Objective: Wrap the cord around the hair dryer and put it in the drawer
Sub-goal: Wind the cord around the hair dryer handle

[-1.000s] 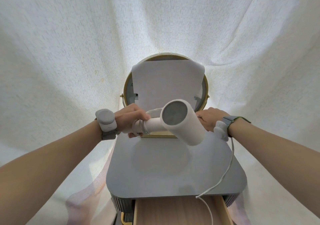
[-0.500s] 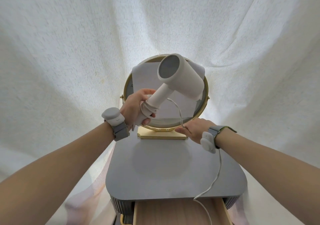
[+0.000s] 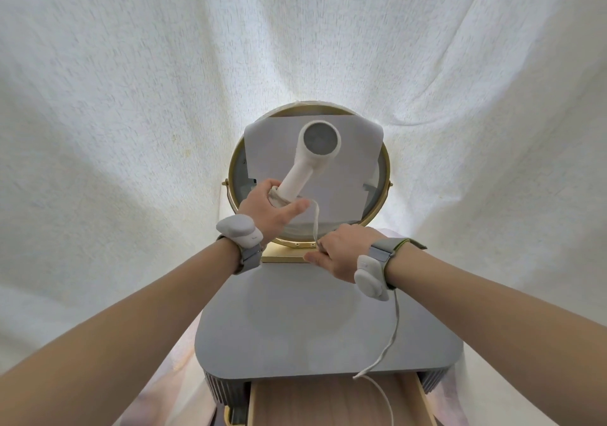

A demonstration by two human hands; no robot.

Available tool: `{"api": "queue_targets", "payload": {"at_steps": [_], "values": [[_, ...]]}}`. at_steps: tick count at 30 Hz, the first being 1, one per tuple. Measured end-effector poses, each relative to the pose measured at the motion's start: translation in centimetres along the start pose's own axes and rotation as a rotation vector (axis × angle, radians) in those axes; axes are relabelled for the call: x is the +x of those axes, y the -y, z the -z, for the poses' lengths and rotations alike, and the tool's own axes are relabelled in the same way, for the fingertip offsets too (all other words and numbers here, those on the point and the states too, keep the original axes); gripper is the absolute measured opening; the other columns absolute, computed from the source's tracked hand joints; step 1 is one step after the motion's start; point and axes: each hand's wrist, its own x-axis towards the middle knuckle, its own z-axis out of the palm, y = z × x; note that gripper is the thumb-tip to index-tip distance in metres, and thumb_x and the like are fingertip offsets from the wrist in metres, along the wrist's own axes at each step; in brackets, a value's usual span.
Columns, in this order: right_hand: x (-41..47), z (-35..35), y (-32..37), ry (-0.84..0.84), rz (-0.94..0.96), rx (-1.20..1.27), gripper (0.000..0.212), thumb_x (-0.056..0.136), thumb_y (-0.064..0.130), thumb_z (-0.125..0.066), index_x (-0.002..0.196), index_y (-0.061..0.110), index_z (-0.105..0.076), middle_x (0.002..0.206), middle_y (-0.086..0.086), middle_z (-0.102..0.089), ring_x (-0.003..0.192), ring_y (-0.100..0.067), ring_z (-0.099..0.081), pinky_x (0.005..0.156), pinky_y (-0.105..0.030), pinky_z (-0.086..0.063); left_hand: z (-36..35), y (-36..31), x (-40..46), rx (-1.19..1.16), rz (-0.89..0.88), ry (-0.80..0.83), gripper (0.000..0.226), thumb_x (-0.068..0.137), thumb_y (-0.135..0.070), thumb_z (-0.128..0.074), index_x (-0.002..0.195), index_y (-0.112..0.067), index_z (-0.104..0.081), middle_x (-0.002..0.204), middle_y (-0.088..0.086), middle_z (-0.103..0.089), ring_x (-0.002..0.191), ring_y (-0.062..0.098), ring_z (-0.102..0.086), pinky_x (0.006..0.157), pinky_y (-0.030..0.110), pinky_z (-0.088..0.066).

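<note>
A white hair dryer (image 3: 314,153) is held up in front of the mirror, its round end facing me. My left hand (image 3: 270,208) grips the bottom of its handle, where a few turns of cord are wound. The white cord (image 3: 315,218) drops from the handle to my right hand (image 3: 338,252), which pinches it just above the table top. Past my right wrist the cord (image 3: 392,333) trails over the table's front edge into the open wooden drawer (image 3: 328,402).
A grey rounded table (image 3: 295,333) stands below my arms. At its back is a round gold-rimmed mirror (image 3: 384,179) on a gold base (image 3: 282,255), partly covered by white paper. White cloth hangs all around.
The dryer has turned in my left hand, so its round end now faces me and sits lower. My right hand has stayed low on the cord near the mirror's base.
</note>
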Motion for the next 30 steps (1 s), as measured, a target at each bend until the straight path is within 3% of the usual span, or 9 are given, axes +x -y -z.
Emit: {"api": "queue_targets", "payload": {"at_steps": [3, 8, 12, 16, 18, 21, 26, 30], "values": [[-0.3, 1.0, 0.3, -0.023, 0.049, -0.042, 0.044, 0.097, 0.056, -0.036, 0.077, 0.021, -0.053, 0.068, 0.001, -0.057, 0.064, -0.021, -0.057, 0.06, -0.031, -0.048, 0.1, 0.8, -0.1, 0.192, -0.07, -0.039, 0.043, 0.083, -0.057, -0.071, 0.111, -0.035, -0.047, 0.095, -0.01, -0.061, 0.081, 0.017, -0.065, 0.074, 0.039, -0.06], [-1.1, 2.5, 0.5, -0.036, 0.097, -0.093, 0.034, 0.096, 0.05, -0.043, 0.081, 0.02, -0.052, 0.071, 0.001, -0.059, 0.062, -0.02, -0.056, 0.055, -0.03, -0.046, 0.3, 1.5, -0.1, 0.522, -0.121, -0.011, 0.042, 0.088, -0.057, -0.061, 0.121, -0.034, -0.05, 0.095, -0.006, -0.066, 0.076, 0.021, -0.063, 0.062, 0.029, -0.047], [-1.6, 4.1, 0.0, -0.042, 0.136, -0.163, 0.022, 0.096, 0.044, -0.046, 0.088, 0.023, -0.049, 0.075, 0.002, -0.055, 0.067, -0.022, -0.058, 0.063, -0.035, -0.053, 0.9, 1.8, 0.3, 0.731, -0.123, 0.095, 0.044, 0.086, -0.051, -0.06, 0.126, -0.037, -0.051, 0.093, -0.006, -0.065, 0.075, 0.022, -0.061, 0.059, 0.027, -0.042], [-1.4, 5.8, -1.4, -0.094, 0.143, -0.232, 0.022, 0.098, 0.048, -0.044, 0.091, 0.027, -0.047, 0.069, 0.007, -0.046, 0.07, -0.022, -0.054, 0.052, -0.028, -0.036, 2.0, 1.8, 0.4, 0.871, -0.169, 0.293, 0.04, 0.079, -0.05, -0.062, 0.117, -0.041, -0.057, 0.086, -0.009, -0.065, 0.073, 0.02, -0.063, 0.063, 0.027, -0.051], [-1.2, 6.3, -2.3, -0.133, 0.141, -0.262, 0.026, 0.098, 0.052, -0.042, 0.1, 0.029, -0.054, 0.071, 0.007, -0.048, 0.07, -0.021, -0.053, 0.05, -0.027, -0.032, 2.4, 1.5, 0.5, 0.943, -0.209, 0.396, 0.037, 0.078, -0.05, -0.063, 0.114, -0.042, -0.058, 0.085, -0.011, -0.064, 0.074, 0.018, -0.062, 0.063, 0.027, -0.051], [-0.9, 6.5, -3.3, -0.209, 0.157, -0.27, 0.03, 0.095, 0.058, -0.042, 0.101, 0.032, -0.055, 0.075, 0.003, -0.056, 0.067, -0.021, -0.055, 0.055, -0.029, -0.044, 2.7, 0.6, 0.0, 1.037, -0.307, 0.497, 0.032, 0.08, -0.051, -0.062, 0.111, -0.043, -0.058, 0.086, -0.015, -0.061, 0.077, 0.018, -0.06, 0.068, 0.028, -0.051], [0.0, 6.3, -4.7, -0.306, 0.213, -0.291, 0.053, 0.083, 0.075, -0.035, 0.087, 0.026, -0.056, 0.067, 0.005, -0.057, 0.057, -0.015, -0.053, 0.055, -0.027, -0.049, 2.9, -0.3, -0.1, 1.175, -0.476, 0.548, 0.028, 0.083, -0.043, -0.061, 0.111, -0.041, -0.057, 0.085, -0.014, -0.066, 0.075, 0.018, -0.06, 0.071, 0.031, -0.034], [0.3, 5.9, -6.0, -0.31, 0.245, -0.274, 0.071, 0.068, 0.084, -0.02, 0.079, 0.023, -0.056, 0.065, 0.006, -0.059, 0.056, -0.015, -0.055, 0.056, -0.028, -0.052, 2.9, -0.3, 0.4, 1.224, -0.585, 0.603, 0.034, 0.085, -0.046, -0.066, 0.117, -0.043, -0.054, 0.096, -0.015, -0.07, 0.082, 0.016, -0.059, 0.085, 0.038, -0.036]]}}
